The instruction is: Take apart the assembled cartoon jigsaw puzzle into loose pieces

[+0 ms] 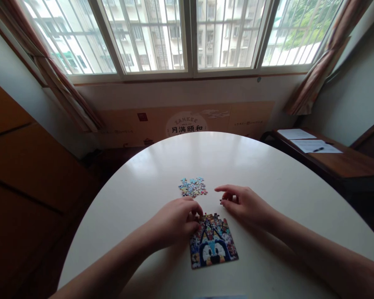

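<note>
A partly joined puzzle (214, 243) with a blue cartoon dog face lies on the white round table, its upper edge uneven. My left hand (182, 216) rests at the puzzle's upper left corner, fingers curled; whether a piece is between them is hidden. To the upper right of the puzzle, my right hand (241, 202) pinches a small dark puzzle piece (222, 202) between thumb and a finger, with the index finger stretched to the left. A pile of loose puzzle pieces (193, 187) lies beyond my left hand.
The white table (137, 178) has a curved far edge. On the right stands a brown side table (355, 162) with papers (314, 146) and a pen. Barred windows and curtains are behind, and an orange-brown cabinet (21, 166) is at the left.
</note>
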Tool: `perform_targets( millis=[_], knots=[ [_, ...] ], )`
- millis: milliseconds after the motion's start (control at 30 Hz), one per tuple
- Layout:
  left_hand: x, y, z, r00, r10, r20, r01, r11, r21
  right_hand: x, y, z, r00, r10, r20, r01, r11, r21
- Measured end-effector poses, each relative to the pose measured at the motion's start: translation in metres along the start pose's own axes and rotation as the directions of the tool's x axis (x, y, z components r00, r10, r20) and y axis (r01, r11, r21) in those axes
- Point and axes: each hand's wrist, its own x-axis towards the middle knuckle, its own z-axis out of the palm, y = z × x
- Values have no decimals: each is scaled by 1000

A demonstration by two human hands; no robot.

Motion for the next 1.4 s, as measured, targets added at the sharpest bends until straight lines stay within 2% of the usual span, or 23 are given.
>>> perform_targets(
  millis=[200,333,433,600,800,933,1067,1400],
  knots=[
    [-2,-2,0,1000,13,-5,-13,1000,-2,2,0,3,976,-195,-94,174,965,-194],
    [-2,-2,0,1000,15,-5,-15,1000,7,1,-5,-1,980,-201,-6,186,920,-346],
    [-2,-3,0,1000,22,-14,-22,1000,-2,0,-6,1,969,-238,65,244,886,-393],
    [-1,-2,-1,999,31,-11,-31,1000,-1,-1,-1,5,951,-298,82,302,839,-453],
    [-1,-1,-1,1000,14,-9,-14,1000,9,-1,-1,2,957,-288,38,283,893,-349],
    [-1,-3,1,1000,0,-25,0,1000,2,-6,-11,4,930,-366,22,358,894,-268],
    [-1,-4,2,999,-6,-35,6,1000,-5,-10,-20,5,898,-435,62,436,866,-244],
    [-1,-1,1,999,11,-39,-10,1000,24,-8,-16,11,930,-345,128,367,886,-283]
  ],
)
